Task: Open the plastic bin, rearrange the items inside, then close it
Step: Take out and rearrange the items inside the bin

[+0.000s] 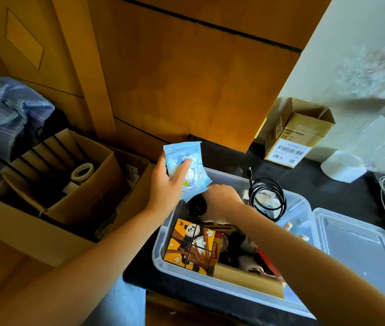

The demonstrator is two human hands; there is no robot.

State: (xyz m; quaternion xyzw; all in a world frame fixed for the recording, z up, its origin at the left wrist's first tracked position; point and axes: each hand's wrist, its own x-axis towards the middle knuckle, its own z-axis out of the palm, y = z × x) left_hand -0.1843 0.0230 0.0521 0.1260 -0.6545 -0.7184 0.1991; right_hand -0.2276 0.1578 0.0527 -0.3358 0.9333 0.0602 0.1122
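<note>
Both forearms are seen bare from the lower edge of the view to the wrists; no sleeve, watch or ring is shown. The left hand point(166, 184) and right hand point(222, 201) are ungloved. Blue-grey fabric is worn on the lap point(120, 304).

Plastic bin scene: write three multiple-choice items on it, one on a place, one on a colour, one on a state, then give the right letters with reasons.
1. Where does the bin's lid lie?
A. on the bin
B. right of the bin
C. in the cardboard box

2. What colour is the wet wipes pack?
A. light blue
B. red
C. green

3. What is the left hand doing?
A. resting open on the table
B. pressing the lid
C. holding the wet wipes pack

Answers: 1 B, the clear lid lies flat beside the plastic bin. 2 A, its wrapper is pale blue. 3 C, thumb and fingers wrap round the pack above the bin.
</note>
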